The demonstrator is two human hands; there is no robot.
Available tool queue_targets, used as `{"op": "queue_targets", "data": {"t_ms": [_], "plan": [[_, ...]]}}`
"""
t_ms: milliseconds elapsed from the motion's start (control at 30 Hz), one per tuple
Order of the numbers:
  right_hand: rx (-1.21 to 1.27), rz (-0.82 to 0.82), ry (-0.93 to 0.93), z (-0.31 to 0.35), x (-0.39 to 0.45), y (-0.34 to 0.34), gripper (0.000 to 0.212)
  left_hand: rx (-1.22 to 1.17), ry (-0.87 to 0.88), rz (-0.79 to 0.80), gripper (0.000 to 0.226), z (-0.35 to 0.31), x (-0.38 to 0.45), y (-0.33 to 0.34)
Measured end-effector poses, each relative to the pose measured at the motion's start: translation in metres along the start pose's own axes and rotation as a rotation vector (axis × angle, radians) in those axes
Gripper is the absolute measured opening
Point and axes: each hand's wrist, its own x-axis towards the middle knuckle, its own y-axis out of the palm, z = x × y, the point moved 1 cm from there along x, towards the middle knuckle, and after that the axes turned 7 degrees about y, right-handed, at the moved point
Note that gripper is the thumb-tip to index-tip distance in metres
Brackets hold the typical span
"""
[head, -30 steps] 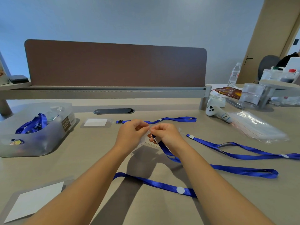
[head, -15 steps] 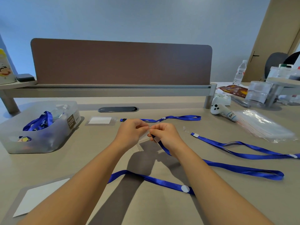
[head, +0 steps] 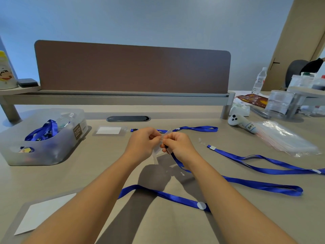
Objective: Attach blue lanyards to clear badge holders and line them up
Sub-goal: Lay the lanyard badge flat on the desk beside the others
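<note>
While both hands are raised just above the middle of the desk, they meet at a clear badge holder. The left hand has its fingers curled and pinches the holder's upper edge between thumb and fingertips. The right hand is likewise curled, pinching the clip end of a blue lanyard against that same edge; whether the clip is engaged cannot be told. This lanyard trails from under the right hand, loops out to the right across the desk and returns beneath both forearms, a white round button on it near the right forearm.

A second lanyard lies apart on the right, white tab at its near end. A third lanyard lies behind the hands, its black clip just beside a holder with a white card. Another carded holder sits at the near left corner. A translucent bin at left contains more blue lanyards. A stack of clear sleeves rests at right, with a white controller beside it.
</note>
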Motion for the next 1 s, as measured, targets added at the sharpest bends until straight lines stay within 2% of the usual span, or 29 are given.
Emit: {"op": "queue_targets", "data": {"t_ms": [167, 333, 533, 633, 767, 867, 1000], "plan": [[-0.038, 0.025, -0.009, 0.002, 0.0, 0.006, 0.018, 0.047, 0.023, 0.03, 0.014, 0.002, 0.002, -0.004], [-0.05, 0.056, 0.0, 0.002, 0.0, 0.01, 0.031, 0.069, 0.075, 0.055, 0.014, 0.007, -0.001, -0.009], [0.047, 0.093, -0.043, 0.02, 0.002, 0.01, 0.029, -0.026, 0.138, -0.022, 0.022, 0.005, -0.01, -0.028], [0.017, 0.122, -0.062, 0.027, 0.001, 0.009, 0.028, 0.059, 0.134, -0.019, 0.034, 0.008, -0.019, -0.03], [-0.054, 0.157, -0.038, 0.023, 0.0, 0.015, 0.006, 0.16, 0.126, -0.121, 0.027, 0.015, -0.024, -0.039], [-0.217, 0.171, 0.009, 0.014, 0.003, 0.016, 0.018, 0.319, 0.182, -0.141, 0.026, 0.025, -0.027, -0.046], [-0.44, 0.103, 0.059, 0.003, 0.012, 0.019, 0.017, 0.512, 0.276, -0.066, 0.026, 0.045, -0.033, -0.047]]}}
